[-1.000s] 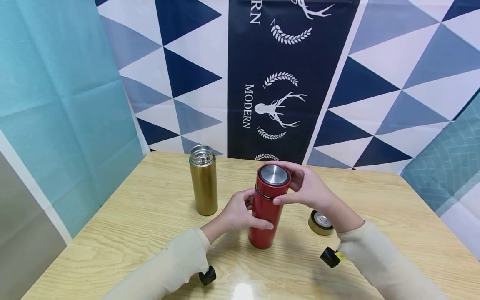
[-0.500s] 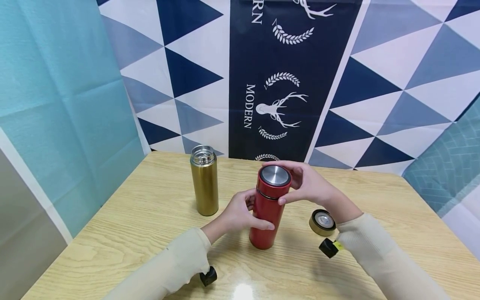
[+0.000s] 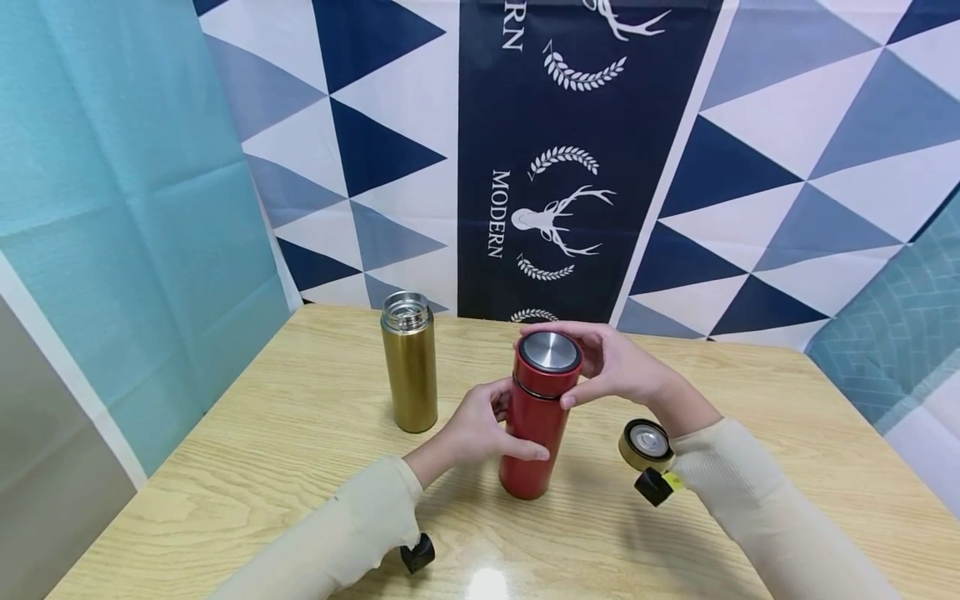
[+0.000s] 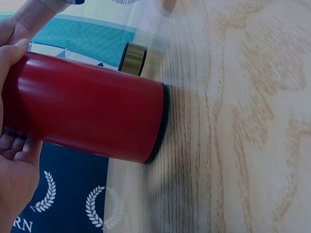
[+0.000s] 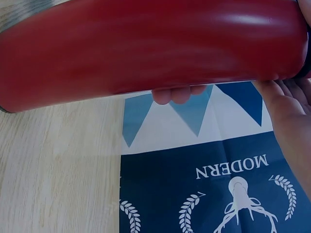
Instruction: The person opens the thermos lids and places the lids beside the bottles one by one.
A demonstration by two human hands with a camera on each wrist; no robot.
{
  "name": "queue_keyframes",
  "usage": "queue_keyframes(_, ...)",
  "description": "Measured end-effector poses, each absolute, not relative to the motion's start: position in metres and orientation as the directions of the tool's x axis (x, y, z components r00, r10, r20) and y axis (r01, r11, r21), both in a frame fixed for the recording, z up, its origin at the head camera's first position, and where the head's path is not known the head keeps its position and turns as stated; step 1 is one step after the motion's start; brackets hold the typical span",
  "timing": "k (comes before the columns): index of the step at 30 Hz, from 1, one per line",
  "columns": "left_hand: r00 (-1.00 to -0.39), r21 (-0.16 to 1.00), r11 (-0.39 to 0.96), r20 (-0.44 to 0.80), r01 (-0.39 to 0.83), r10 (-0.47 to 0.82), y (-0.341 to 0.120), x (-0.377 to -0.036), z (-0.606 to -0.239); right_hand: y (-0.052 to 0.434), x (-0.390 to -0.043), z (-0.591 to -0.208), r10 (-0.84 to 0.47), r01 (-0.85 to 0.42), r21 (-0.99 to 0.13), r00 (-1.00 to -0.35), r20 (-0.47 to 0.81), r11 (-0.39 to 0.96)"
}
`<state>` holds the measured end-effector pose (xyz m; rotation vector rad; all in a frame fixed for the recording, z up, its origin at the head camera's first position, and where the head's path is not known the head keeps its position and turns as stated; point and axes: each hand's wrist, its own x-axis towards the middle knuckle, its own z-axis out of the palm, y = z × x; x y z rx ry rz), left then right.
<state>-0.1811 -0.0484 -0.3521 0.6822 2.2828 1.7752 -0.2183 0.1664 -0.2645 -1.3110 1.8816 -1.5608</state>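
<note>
A red thermos (image 3: 534, 442) stands upright on the table, its red lid (image 3: 550, 351) with a silver disc seated on top. My left hand (image 3: 477, 425) grips the body, thumb across the front and fingers behind. Around the lid curls my right hand (image 3: 618, 367), its thumb tip near the dark seam. In the left wrist view the thermos body (image 4: 92, 107) lies across the picture, its black base at the tabletop. Left fingertips (image 5: 179, 94) show past the far side of the thermos in the right wrist view.
A gold thermos (image 3: 411, 375) with its steel mouth uncovered stands upright at the back left. Its gold lid (image 3: 645, 443) lies inner side up to the right, beside my right wrist. A patterned cloth (image 3: 555, 167) hangs behind the wooden table (image 3: 247, 500).
My right hand has turned slightly around the lid, its thumb shifting right, and the right wrist camera has swung up and left. The left hand and red thermos stay in place.
</note>
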Motion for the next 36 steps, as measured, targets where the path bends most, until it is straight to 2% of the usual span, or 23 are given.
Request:
queue_keyframes(6, -0.892, 0.95, 0.213, 0.116, 0.228, 0.437, -0.049, -0.182, -0.351, 0.166, -0.215, -0.263, -0.826, -0.38, -0.924, -0.51, 0.241, -0.035)
queue_keyframes(12, -0.892, 0.951, 0.215, 0.109, 0.222, 0.439, -0.049, -0.181, -0.351, 0.166, -0.208, -0.269, -0.797, -0.4, -0.914, -0.529, 0.29, -0.067)
queue_keyframes(15, -0.891, 0.952, 0.211, 0.111, 0.223, 0.44, -0.049, -0.18, -0.353, 0.163, -0.197, -0.272, -0.722, -0.441, -0.897, -0.612, 0.323, -0.027)
queue_keyframes(20, -0.891, 0.955, 0.2, 0.111, 0.218, 0.441, -0.049, -0.179, -0.354, 0.153, -0.174, -0.274, -0.511, -0.468, -0.874, -0.787, 0.345, 0.13)
queue_keyframes(23, -0.889, 0.954, 0.198, 0.118, 0.226, 0.443, -0.049, -0.179, -0.352, 0.147, -0.162, -0.274, -0.403, -0.444, -0.874, -0.849, 0.342, 0.195)
queue_keyframes(27, -0.885, 0.951, 0.192, 0.135, 0.242, 0.446, -0.049, -0.18, -0.35, 0.142, -0.153, -0.273, -0.319, -0.418, -0.879, -0.886, 0.337, 0.231)
queue_keyframes(36, -0.887, 0.954, 0.197, 0.118, 0.225, 0.446, -0.048, -0.18, -0.352, 0.14, -0.149, -0.274, -0.279, -0.388, -0.892, -0.905, 0.322, 0.231)
